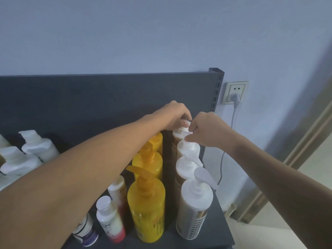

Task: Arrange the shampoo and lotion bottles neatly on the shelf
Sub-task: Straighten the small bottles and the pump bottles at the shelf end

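The grip of the left hand (175, 114) was closed from above, fingers curled down around the pump head (185, 124) of the rearmost white pump bottle (179, 134). The grip of the right hand (208, 131) was narrowed to a pinch on the spout of that same pump head, thumb below and fingers above; how much of the spout was taken could not be told.

That bottle was stood upright at the back right corner of the shelf (221, 229), against the dark back panel (89, 97). Three more white pump bottles (195, 203) were lined up in front of it along the right edge, each just beside the next, spouts turned to the right. A row of three yellow pump bottles (146, 209) was set just beside them to the left, running from back to front.

Two small white-and-red bottles (110, 218) were placed left of the front yellow one, and a white bottle with a purple base (86, 230) was seen near the front edge, partly hidden by the left forearm. Two larger white bottles (39, 146) were grouped at the left edge, well apart from the rows.

Beyond the shelf's slotted upright (216, 87), a wall socket (235, 92) with a plug and a hanging cable (222, 159) was mounted on the blue wall (161, 33).
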